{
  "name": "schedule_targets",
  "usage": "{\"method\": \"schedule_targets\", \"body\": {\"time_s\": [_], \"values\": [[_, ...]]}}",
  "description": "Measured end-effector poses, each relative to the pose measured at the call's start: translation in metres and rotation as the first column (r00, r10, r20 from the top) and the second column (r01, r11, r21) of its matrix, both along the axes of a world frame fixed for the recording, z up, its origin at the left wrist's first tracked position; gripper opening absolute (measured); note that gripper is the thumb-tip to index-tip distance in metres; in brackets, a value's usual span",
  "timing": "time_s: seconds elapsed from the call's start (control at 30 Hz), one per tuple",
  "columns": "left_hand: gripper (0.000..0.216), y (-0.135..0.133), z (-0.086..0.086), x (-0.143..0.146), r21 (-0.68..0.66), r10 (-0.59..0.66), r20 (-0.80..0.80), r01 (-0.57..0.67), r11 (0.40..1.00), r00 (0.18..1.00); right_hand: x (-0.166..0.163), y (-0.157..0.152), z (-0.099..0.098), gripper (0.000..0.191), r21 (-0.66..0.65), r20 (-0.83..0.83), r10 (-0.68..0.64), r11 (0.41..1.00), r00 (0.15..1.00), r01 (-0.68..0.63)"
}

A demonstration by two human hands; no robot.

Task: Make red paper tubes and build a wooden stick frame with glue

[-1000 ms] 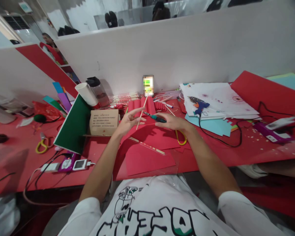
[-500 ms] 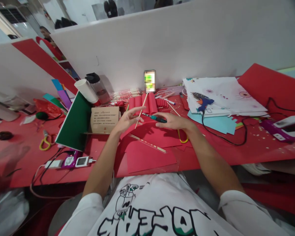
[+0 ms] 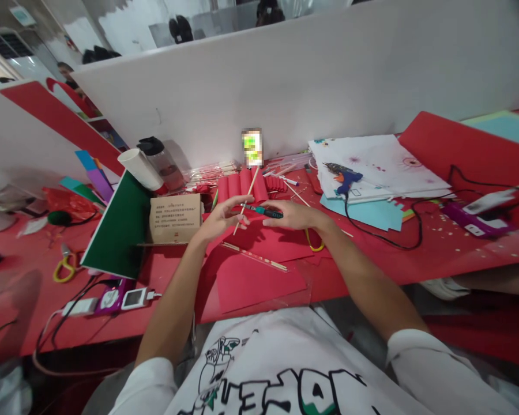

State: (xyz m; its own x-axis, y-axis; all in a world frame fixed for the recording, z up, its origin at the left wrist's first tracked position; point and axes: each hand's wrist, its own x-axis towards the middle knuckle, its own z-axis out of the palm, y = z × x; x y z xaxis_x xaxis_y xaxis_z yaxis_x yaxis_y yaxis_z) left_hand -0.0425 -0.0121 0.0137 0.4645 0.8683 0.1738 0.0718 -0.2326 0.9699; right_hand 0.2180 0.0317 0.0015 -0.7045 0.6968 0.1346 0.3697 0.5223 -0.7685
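My left hand (image 3: 223, 219) holds a thin wooden chopstick (image 3: 253, 183) that leans up and to the right, its lower end poking out below the fingers. My right hand (image 3: 294, 214) is closed around pliers (image 3: 263, 212) with teal and black handles. The metal jaws point left and meet the chopstick beside my left fingers; whether they grip it I cannot tell. Beneath the hands lie red paper sheets (image 3: 259, 282), with a wrapped pair of chopsticks (image 3: 255, 256) on top. Red paper rolls (image 3: 246, 184) stand side by side just beyond.
A lit phone (image 3: 252, 147) leans on the white partition. To the left are a cardboard box (image 3: 175, 218), a green board (image 3: 116, 230), a bottle (image 3: 164, 161) and yellow scissors (image 3: 64, 266). A glue gun (image 3: 348, 180) rests on white sheets at right, its cord trailing across the table.
The view has shifted slightly, so the whole scene sits a little further left. Both hands keep their hold on the chopstick and the pliers, with little other movement.
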Motion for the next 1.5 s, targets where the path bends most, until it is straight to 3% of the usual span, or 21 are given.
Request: {"method": "schedule_targets", "body": {"time_s": [0.23, 0.53, 0.83, 1.5], "values": [[0.051, 0.001, 0.0, -0.004, -0.033, -0.026, 0.054, 0.028, 0.999, 0.998, -0.003, -0.001, 0.002, 0.056, -0.038, -0.024, 0.003, 0.999, 1.0, -0.004], [0.05, -0.001, 0.002, -0.004, -0.006, 0.006, 0.043, -0.006, 1.0, 0.999, -0.003, 0.007, -0.014, 0.061, 0.088, -0.05, 0.05, 0.995, 0.997, -0.046], [0.053, 0.005, -0.008, -0.001, -0.004, 0.029, 0.059, -0.029, 1.0, 0.998, -0.005, 0.009, -0.012, 0.058, 0.108, -0.056, 0.04, 0.994, 0.998, -0.034], [0.048, 0.006, -0.014, 0.012, 0.053, 0.098, 0.135, -0.106, 0.993, 0.986, 0.002, 0.01, -0.01, 0.054, 0.116, -0.078, 0.005, 0.993, 0.997, 0.004]]}}
